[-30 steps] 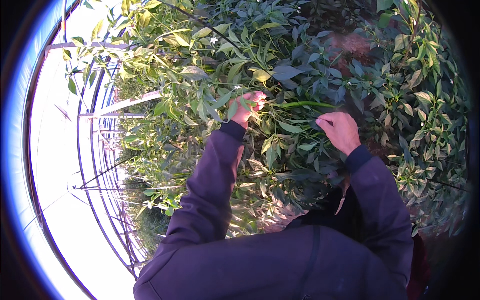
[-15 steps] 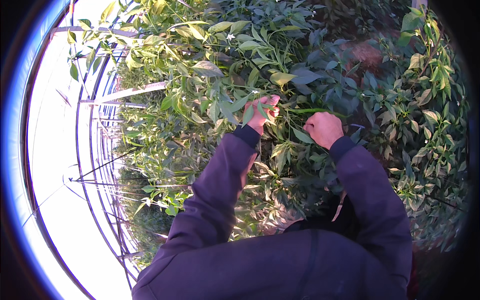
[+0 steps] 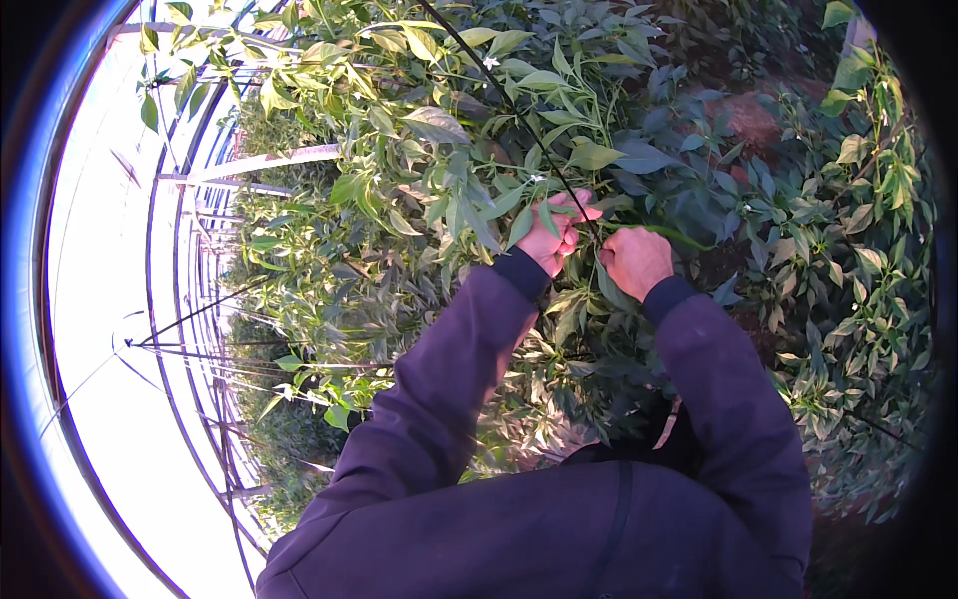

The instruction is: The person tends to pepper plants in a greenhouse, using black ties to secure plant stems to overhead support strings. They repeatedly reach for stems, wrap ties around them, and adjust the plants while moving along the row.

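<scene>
Side by side among the leaves of a pepper plant [image 3: 559,90], my two hands nearly meet. A dark cord [image 3: 519,120] runs taut from the top edge down to the gap between them. It crosses my left hand [image 3: 555,238], whose fingers are bent closed beside stems and leaves; what they pinch is hidden. My right hand [image 3: 636,262] is closed in a fist, its fingertips on the cord's lower end. A long, slender green pepper [image 3: 681,237] lies just beyond the right knuckles, partly covered by foliage.
Dense pepper plants [image 3: 848,299] stand on the right, with reddish soil [image 3: 748,115] showing between rows. To the left rise the curved frame [image 3: 160,250] of a greenhouse and its bright cover. Thin support wires [image 3: 200,311] reach into the plants there.
My right hand has moved left, closer to the left hand, which has shifted slightly right. The dark cord now stretches visibly down to the hands. The view has shifted a little.
</scene>
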A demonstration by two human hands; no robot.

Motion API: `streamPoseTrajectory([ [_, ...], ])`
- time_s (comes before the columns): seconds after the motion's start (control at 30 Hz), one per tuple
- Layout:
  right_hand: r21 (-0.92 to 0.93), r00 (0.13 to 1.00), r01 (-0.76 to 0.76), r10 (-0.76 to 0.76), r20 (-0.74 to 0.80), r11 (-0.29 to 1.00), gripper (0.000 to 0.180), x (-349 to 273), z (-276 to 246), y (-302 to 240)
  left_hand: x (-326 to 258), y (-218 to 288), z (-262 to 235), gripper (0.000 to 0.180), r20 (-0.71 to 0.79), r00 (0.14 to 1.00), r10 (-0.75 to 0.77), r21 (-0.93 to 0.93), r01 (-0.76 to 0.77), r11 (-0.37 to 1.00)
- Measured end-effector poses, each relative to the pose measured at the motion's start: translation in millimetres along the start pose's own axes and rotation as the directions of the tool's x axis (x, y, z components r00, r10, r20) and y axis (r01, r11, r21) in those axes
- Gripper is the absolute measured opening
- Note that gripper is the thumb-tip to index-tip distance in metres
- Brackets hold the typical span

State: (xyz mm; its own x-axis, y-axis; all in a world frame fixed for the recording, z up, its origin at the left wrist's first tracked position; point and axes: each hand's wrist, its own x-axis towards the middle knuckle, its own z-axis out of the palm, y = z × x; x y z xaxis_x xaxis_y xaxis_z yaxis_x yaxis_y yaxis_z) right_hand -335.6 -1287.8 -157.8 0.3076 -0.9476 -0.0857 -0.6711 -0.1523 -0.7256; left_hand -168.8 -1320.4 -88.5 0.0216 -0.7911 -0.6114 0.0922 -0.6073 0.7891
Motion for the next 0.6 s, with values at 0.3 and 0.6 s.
streamPoseTrajectory([
  [0.3, 0.097, 1.0, -0.007, 0.005, 0.022, 0.995, 0.021, -17.2, -21.0, 11.4, -6.1, 4.8, 6.2, 0.037, 0.049, 0.999, 0.002, 0.005, -0.002, 1.0],
  [0.6, -0.042, 0.602, 0.706, -0.63, -0.491, 0.707, 0.024, -3.6, -85.4, -63.8, 3.0, -15.7, -0.8, 0.011, 0.145, 0.978, 0.152, -0.22, -0.118, 0.968],
])
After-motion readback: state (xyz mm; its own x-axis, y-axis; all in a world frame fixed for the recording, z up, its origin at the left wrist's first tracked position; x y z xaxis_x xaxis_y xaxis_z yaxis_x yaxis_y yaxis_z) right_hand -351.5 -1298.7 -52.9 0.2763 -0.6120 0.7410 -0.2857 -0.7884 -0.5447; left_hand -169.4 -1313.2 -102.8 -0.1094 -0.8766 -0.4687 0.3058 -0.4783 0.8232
